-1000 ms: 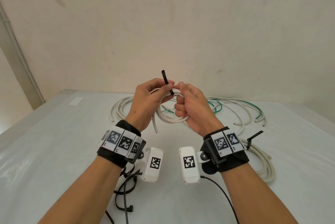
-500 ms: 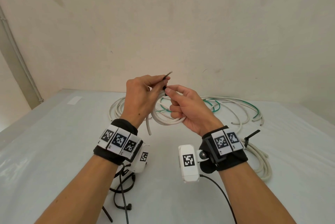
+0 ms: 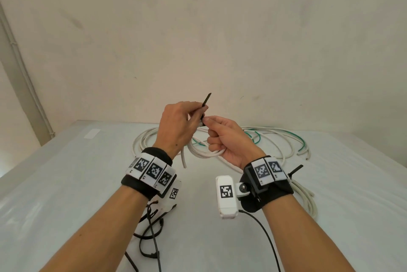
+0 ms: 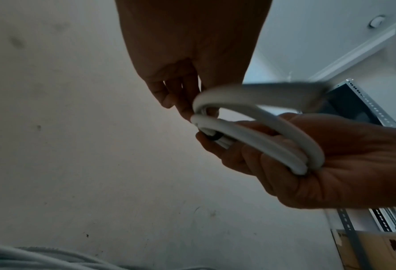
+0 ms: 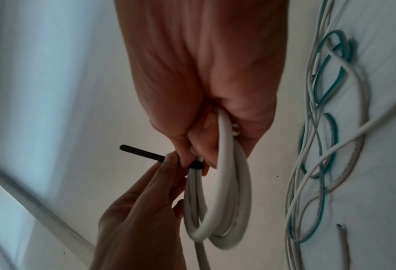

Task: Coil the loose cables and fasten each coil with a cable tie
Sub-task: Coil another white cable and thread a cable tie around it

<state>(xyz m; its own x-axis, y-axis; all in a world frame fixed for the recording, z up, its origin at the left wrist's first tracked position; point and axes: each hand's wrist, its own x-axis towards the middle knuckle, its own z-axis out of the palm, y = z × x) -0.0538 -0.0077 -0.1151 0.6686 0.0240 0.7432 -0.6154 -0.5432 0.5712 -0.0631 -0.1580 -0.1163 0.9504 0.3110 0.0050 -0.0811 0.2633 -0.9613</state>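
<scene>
Both hands are raised above the white table (image 3: 66, 183). My right hand (image 3: 206, 120) grips a small coil of white cable (image 3: 204, 154), its fingers curled round the loops (image 5: 224, 164), thumb and forefinger at the tie's head. A black cable tie (image 3: 206, 101) is wrapped round the strands (image 4: 220, 124). My left hand (image 3: 201, 111) pinches the tie's tail (image 5: 141, 152), which sticks up and to the right past its fingers. One cable end hangs loose below the left hand.
Loose white cables (image 3: 275, 137) and a green one (image 3: 255, 137) sprawl across the table's back. A tied white coil (image 3: 306, 196) lies at the right. Spare black ties (image 3: 152, 227) lie near my left forearm. A wall stands close behind.
The left hand has re-gripped the tie's tail, which now leans up to the right and shows more length than half a second ago. The right hand still holds the coil.
</scene>
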